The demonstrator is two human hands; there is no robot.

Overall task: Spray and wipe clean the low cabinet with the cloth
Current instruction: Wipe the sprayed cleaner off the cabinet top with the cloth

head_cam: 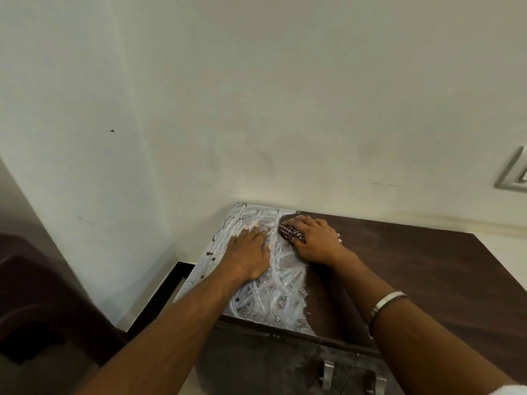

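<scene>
The low cabinet stands against the pale wall, and the left part of its dark top is smeared with whitish foam in swirling streaks, while the right part looks bare and dark, so the wiping seems to be partway along. The right hand lies on the checked cloth at the border between foam and dark wood, its fingers curled over the bunched fabric and pressing it down; that is probably where the next stroke has to bite into the foam. The left hand rests flat in the foamy patch just beside it, fingers straight and slightly spread, gripping nothing, most likely to brace the body while the other hand scrubs. A metal bangle sits on the right wrist. No spray bottle shows anywhere, so spraying appears done for this patch. As for things that hold others, only the cabinet itself counts: its front shows two metal handles near the bottom edge, its doors look closed, and what is inside cannot be told. A switch plate is fixed to the wall at far right.
</scene>
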